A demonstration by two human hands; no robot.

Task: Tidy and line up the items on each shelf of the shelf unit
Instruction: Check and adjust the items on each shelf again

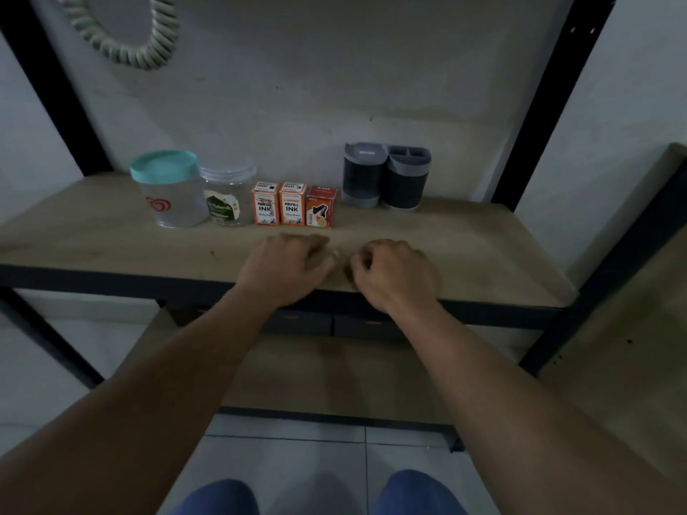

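Note:
On the wooden shelf (464, 254) a row stands near the back: a clear jar with a teal lid (167, 189), a clear jar with a green label (226, 197), two orange refill ink boxes (265, 204) (292, 203), an orange box (321, 207), and further right a grey twin holder (386, 176). My left hand (290, 267) and my right hand (392, 275) hover close together over the shelf's front part, below the boxes. Both are blurred, with fingers loosely curled. I see nothing held in either hand.
Black uprights (550, 105) frame the shelf unit against a white wall. A coiled cord (122, 46) hangs at the upper left. A lower shelf (334, 373) shows beneath, with dark boxes (368, 325) under the front rail. Another wooden surface (639, 291) lies to the right.

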